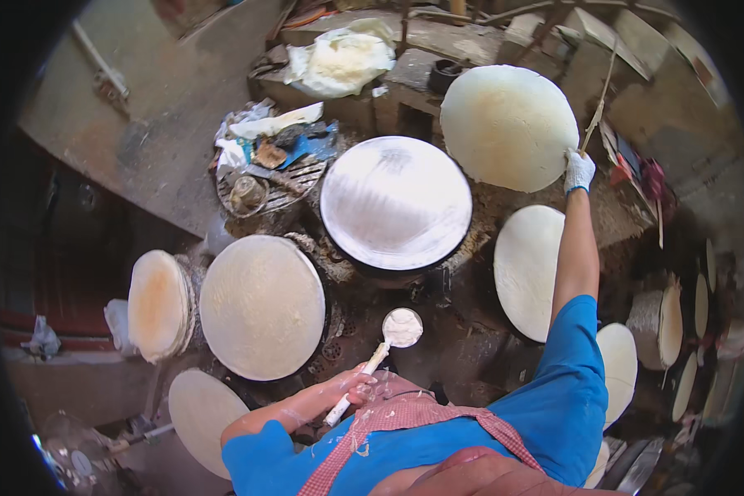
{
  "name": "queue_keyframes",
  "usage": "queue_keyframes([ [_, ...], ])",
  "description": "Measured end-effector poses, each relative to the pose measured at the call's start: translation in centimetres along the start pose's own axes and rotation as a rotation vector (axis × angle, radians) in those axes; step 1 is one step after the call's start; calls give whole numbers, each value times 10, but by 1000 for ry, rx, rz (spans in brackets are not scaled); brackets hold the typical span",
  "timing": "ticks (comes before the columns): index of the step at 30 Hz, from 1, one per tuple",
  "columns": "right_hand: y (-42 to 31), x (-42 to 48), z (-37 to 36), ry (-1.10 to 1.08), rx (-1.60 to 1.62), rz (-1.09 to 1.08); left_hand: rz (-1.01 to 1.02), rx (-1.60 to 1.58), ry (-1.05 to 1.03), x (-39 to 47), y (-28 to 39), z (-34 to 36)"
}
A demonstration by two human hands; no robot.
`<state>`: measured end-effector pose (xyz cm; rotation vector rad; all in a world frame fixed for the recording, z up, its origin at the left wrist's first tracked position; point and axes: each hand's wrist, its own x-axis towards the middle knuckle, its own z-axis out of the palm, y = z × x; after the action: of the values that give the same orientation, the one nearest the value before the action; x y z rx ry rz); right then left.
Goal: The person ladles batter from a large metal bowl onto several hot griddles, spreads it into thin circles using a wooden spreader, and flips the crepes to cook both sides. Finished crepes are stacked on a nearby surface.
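Note:
In my left hand, which is bare and smeared with batter, is the handle of a ladle with pale batter in its bowl. My right hand, in a white knit glove, reaches far forward and grips the right edge of a large round flatbread, lightly browned in the middle. A thin stick rises beside that glove; whether the hand also holds it I cannot tell. Nearest the middle lies a round griddle with a whitish surface. Another round of pale batter or bread covers the griddle at left.
A third pale round lies beneath my right arm. Stacked flatbreads stand far left. Behind are a rack with rags and a small pot, a plastic bag of pale meal, and a dark bowl. More rounds stand at right.

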<state>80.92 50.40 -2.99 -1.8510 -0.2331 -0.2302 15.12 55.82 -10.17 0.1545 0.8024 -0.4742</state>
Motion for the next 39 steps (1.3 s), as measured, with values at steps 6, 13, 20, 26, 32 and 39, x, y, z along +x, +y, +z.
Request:
queue_keyframes([
  [6, 60, -85, -226, 513, 295, 89, -134, -55, -3, 30, -31, 35],
  [13, 83, -302, -566, 807, 462, 199, -448, -129, 33, 104, -115, 98],
  [20, 119, -612, -811, 1185, 330, 571, -555, -90, -18, 131, -198, 169],
  [26, 226, -756, -837, 1458, 287, 849, -535, 21, 149, 140, -229, 223],
  [32, 234, -767, -826, 1291, -579, 1186, -581, 5, 129, 133, -234, 214],
  [39, 121, -692, -734, 782, -896, 960, -200, 706, 5, 104, -234, 176],
])
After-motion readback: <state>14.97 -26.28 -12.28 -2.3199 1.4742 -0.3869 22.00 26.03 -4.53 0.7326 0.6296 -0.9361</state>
